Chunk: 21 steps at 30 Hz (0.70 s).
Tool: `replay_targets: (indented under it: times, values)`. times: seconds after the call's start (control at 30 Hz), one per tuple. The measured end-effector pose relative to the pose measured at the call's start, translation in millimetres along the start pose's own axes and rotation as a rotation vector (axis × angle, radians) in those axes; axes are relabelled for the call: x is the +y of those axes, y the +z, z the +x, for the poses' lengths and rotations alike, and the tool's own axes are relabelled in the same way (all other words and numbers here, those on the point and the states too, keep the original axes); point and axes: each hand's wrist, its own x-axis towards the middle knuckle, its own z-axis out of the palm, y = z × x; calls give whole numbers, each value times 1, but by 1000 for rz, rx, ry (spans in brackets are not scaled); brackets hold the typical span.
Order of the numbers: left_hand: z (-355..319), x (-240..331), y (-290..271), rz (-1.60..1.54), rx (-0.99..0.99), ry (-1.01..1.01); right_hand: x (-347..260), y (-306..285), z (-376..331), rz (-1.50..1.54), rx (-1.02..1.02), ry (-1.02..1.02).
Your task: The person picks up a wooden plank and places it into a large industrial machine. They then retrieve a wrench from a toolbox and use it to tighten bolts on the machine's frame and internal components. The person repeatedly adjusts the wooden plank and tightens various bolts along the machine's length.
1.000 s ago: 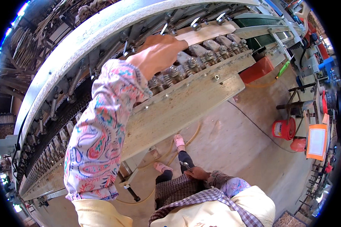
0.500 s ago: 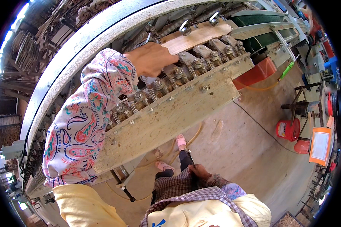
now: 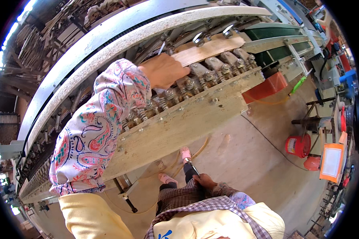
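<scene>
My left hand (image 3: 165, 71) is closed at the near end of a pale wooden board (image 3: 209, 48), with the knuckles up and the fingertips partly hidden. The board lies in a machine's channel between a row of spring-loaded metal pressers (image 3: 211, 73) and clamps on the far side. Its far end has a toothed edge. Low in front of my body, my right hand (image 3: 205, 181) is wrapped round a slim tool with a shiny metal shaft (image 3: 193, 167). Its handle is hidden in the fist, so the exact kind cannot be made out.
A long beige metal rail (image 3: 175, 129) edges the machine on my side. Green belts (image 3: 273, 34) run at its far right end, above a red metal part (image 3: 265, 88). A red bucket (image 3: 298, 146) and cable are on the floor at right. Scrap wood (image 3: 40, 51) is piled at far left.
The view has shifted slightly. My left hand stays at the board's end. The shaft in my right hand now shows more clearly, pointing up and to the left.
</scene>
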Motion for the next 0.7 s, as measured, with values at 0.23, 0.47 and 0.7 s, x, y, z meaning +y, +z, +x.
replay_targets:
  times: [0.23,0.47,0.7]
  values:
    - [-1,9,-5,-9,-51,-78,-4,-23,0,41,-60,-20]
    - [3,2,-7,6,-125,-32,3,-27,-6,138,-14,-6]
    - [22,15,-43,-68,-328,-194,6,-24,-4,255,-10,38]
